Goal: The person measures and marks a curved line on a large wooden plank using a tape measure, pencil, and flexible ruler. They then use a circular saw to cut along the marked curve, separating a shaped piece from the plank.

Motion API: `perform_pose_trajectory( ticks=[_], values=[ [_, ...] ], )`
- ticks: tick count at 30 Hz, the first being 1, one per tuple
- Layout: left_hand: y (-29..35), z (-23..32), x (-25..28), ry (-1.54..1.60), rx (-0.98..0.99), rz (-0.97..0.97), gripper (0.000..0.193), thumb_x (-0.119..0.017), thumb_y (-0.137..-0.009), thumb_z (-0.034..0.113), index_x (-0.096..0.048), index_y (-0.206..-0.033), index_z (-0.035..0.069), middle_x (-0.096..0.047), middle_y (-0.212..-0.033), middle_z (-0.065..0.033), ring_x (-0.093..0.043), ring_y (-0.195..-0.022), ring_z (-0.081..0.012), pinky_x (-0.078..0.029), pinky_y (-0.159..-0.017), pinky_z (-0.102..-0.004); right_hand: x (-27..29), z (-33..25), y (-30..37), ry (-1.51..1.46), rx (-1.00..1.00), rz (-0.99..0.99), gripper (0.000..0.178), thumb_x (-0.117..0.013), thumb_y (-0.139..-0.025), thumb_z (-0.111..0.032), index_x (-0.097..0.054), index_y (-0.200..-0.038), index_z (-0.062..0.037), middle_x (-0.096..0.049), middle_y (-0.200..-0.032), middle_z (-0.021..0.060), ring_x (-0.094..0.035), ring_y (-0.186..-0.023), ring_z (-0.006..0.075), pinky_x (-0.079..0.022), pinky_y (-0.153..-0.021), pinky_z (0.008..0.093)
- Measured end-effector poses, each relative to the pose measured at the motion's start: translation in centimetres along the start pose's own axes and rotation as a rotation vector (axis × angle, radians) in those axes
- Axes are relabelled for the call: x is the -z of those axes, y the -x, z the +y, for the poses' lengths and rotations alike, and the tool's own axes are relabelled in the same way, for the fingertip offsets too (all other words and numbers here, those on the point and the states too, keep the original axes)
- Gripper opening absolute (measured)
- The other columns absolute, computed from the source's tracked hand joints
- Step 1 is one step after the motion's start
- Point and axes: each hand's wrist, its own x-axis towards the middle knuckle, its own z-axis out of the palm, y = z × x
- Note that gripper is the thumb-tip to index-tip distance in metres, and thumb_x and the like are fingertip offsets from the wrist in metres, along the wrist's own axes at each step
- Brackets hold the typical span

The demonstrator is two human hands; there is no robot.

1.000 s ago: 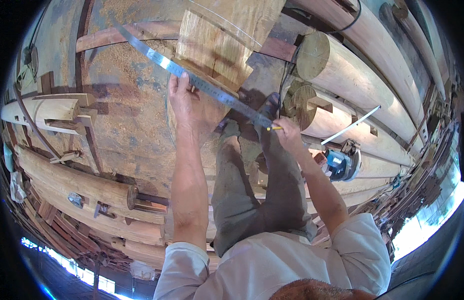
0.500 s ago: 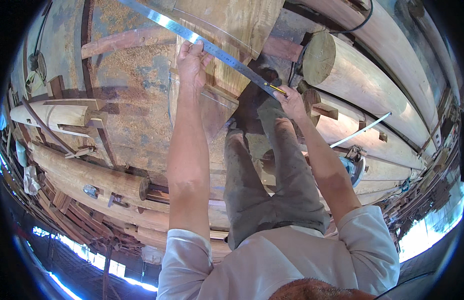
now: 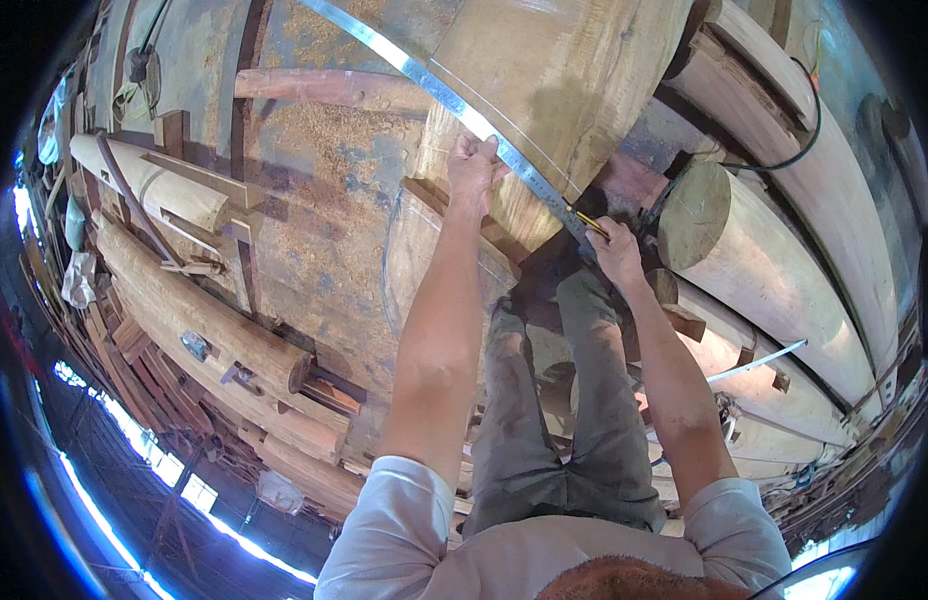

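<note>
A: Right hand [image 3: 614, 250] up close, fingers bunched nearly closed round a yellow-and-black pencil [image 3: 587, 221], right at the lower end of the long metal ruler [image 3: 414, 70]!

B: Does that hand grip the metal too?

A: Cannot tell; fingers and ruler overlap there.

B: And the left hand [image 3: 471, 175]?

A: Closed to a pinch, thumb and curled fingers on the ruler's near edge, farther up its length.

B: So where does that ruler sit?

A: Slantwise over the big block [image 3: 554, 80], running just beside a thin pale line [image 3: 508, 128] on the wood. Whether it lies flat against the surface, the view doesn't show.

B: Out to the right, a thick pale log [image 3: 774, 270], its round end turned toward the block!

A: Over on the left, a reddish beam [image 3: 329, 88] reaching the block's side, above a floor [image 3: 314, 220] strewn with shavings.

B: And farther left, a notched log [image 3: 149, 180], well apart from both hands!
</note>
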Motion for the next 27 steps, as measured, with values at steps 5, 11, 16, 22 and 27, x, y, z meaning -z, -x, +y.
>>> perform_pose_trajectory(
  ticks=[5, 11, 16, 22, 27],
  values=[
    [-2.2, -1.4, 1.3, 0.018, 0.036, 0.002, 0.014, -0.066, -0.104, 0.007, -0.059, -0.114, 0.014, -0.07, -0.101, -0.0022, -0.07, -0.086, -0.0174, -0.062, -0.074, -0.0389, 0.0, 0.7, -1.3, -0.039, 0.033, 0.002, 0.017, -0.071, -0.097, -0.021, -0.07, -0.107, -0.0075, -0.074, -0.098, 0.0181, -0.067, -0.096, 0.0417, -0.049, -0.102, 0.0492],
    [-0.9, -2.7, 1.9, 0.209, -0.017, 0.066, 0.014, -0.065, -0.105, 0.009, -0.06, -0.117, 0.015, -0.071, -0.104, -0.0016, -0.07, -0.09, -0.0166, -0.061, -0.075, -0.0378, 0.7, 0.5, -1.4, -0.098, 0.114, -0.084, 0.022, -0.071, -0.098, -0.023, -0.071, -0.114, -0.0074, -0.073, -0.099, 0.0204, -0.067, -0.098, 0.0446, -0.051, -0.099, 0.0504],
    [1.6, -1.6, -0.4, 0.267, -0.083, 0.008, 0.017, -0.068, -0.105, 0.012, -0.062, -0.121, 0.014, -0.069, -0.099, 0.0013, -0.069, -0.089, -0.0138, -0.06, -0.075, -0.0346, 0.1, 1.6, -1.4, -0.096, 0.048, -0.067, 0.023, -0.072, -0.098, -0.024, -0.07, -0.114, -0.0077, -0.073, -0.101, 0.0216, -0.067, -0.098, 0.0454, -0.053, -0.093, 0.0517],
    [0.5, -0.9, -0.8, 0.06, -0.061, 0.006, 0.016, -0.066, -0.105, 0.01, -0.061, -0.12, 0.011, -0.07, -0.105, -0.0033, -0.069, -0.095, -0.0168, -0.062, -0.082, -0.0424, -0.3, 2.3, -1.6, -0.092, -0.059, -0.087, 0.025, -0.071, -0.099, -0.022, -0.071, -0.121, -0.0096, -0.074, -0.109, 0.0201, -0.069, -0.104, 0.0429, -0.052, -0.101, 0.0507],
    [-0.9, -1.8, -0.2, 0.079, 0.003, 0.085, 0.015, -0.067, -0.104, 0.008, -0.06, -0.117, 0.01, -0.07, -0.102, -0.0023, -0.07, -0.093, -0.0167, -0.062, -0.08, -0.0411, -1.0, 2.4, -1.8, -0.181, 0.049, -0.042, 0.034, -0.067, -0.101, -0.017, -0.07, -0.135, -0.0149, -0.075, -0.126, 0.012, -0.068, -0.12, 0.0339, -0.039, -0.12, 0.0535]
  ],
)
